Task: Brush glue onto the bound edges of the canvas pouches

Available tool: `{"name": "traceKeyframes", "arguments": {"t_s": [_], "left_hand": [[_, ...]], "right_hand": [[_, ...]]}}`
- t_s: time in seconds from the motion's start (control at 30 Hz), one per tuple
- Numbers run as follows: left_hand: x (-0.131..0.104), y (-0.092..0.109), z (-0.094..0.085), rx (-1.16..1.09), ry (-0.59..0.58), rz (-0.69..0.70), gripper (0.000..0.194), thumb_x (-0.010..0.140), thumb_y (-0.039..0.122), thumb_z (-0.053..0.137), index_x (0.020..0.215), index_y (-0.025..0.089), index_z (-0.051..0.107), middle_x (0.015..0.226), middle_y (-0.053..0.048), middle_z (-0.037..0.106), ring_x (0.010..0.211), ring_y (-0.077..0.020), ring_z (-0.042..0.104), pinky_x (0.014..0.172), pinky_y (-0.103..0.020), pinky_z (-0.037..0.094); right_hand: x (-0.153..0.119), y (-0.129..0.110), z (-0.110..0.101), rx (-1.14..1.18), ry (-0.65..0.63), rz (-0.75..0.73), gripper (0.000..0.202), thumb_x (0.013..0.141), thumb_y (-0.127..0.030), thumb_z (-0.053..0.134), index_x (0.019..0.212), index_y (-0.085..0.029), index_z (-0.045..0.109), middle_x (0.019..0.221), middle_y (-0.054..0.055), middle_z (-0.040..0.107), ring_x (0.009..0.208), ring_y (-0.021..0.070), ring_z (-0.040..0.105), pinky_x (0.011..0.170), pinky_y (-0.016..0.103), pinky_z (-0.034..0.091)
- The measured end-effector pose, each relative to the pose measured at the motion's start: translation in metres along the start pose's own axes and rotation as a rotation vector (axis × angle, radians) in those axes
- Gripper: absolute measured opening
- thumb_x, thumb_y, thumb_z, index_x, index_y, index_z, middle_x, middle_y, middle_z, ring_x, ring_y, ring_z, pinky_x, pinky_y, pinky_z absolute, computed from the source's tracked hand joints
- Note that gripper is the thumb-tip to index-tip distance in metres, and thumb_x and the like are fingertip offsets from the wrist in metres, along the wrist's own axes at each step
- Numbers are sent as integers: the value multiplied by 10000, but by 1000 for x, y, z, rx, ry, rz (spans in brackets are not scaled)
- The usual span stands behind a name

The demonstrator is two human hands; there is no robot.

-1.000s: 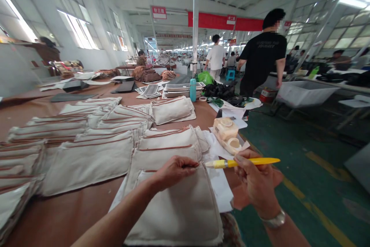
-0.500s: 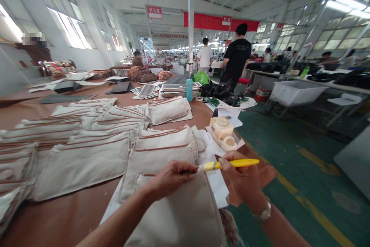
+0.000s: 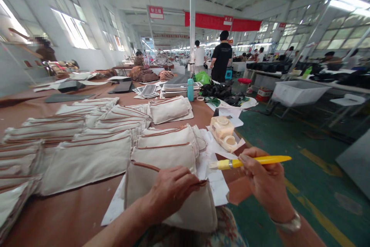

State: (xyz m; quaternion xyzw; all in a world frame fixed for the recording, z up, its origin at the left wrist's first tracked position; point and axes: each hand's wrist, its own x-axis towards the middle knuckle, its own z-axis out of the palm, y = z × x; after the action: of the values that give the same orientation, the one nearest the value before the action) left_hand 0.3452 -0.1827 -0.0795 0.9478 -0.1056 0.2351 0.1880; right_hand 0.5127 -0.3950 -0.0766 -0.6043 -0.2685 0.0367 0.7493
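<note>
My right hand [image 3: 261, 179] is closed around the yellow handle of a brush [image 3: 261, 160], its pale bristles pointing left. The bristles are apart from the fabric. My left hand [image 3: 173, 189] pinches the brown-trimmed top edge of a light grey fabric pouch [image 3: 190, 212] near its right corner. That pouch lies at the table's front edge, partly hidden under the hand and forearm. Just behind it lies a stack of similar pouches [image 3: 166, 156]. White paper [image 3: 215, 185] shows under the pouch's right side. Beyond the brush stands a cut-open, yellowish plastic container [image 3: 222, 127].
More pouches [image 3: 89, 158] lie in overlapping rows across the brown tabletop [image 3: 83, 212]. A blue bottle [image 3: 190, 89], a green bag [image 3: 202, 77] and black scraps [image 3: 221, 93] are farther back, near a metal post [image 3: 192, 19]. A person in black [image 3: 222, 58] stands beyond. A white bin [image 3: 299, 92] is right.
The brush has moved right, away from the pouch's edge. My left hand has come nearer with the pouch, which has shifted left. The person in black has moved left and farther off.
</note>
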Motion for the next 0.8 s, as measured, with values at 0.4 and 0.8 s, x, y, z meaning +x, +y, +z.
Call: {"name": "traceKeyframes", "arguments": {"t_s": [0.4,0.8], "left_hand": [[2,20,-23,439,70,383,284,1039,189,322,976,144,594,703,-11,581,580,-160,459,537,-344,257],[-20,30,-28,498,121,284,244,1021,184,354,950,158,587,673,-4,571,562,-153,470,541,-337,278]], "right_hand": [[-19,-44,-2,-154,-441,-55,218,937,-334,663,768,-196,667,689,15,552,606,147,491,525,243,399],[-36,-43,17,-166,-253,-49,177,910,-383,701,844,-220,684,801,42,638,615,161,548,485,224,422]]}}
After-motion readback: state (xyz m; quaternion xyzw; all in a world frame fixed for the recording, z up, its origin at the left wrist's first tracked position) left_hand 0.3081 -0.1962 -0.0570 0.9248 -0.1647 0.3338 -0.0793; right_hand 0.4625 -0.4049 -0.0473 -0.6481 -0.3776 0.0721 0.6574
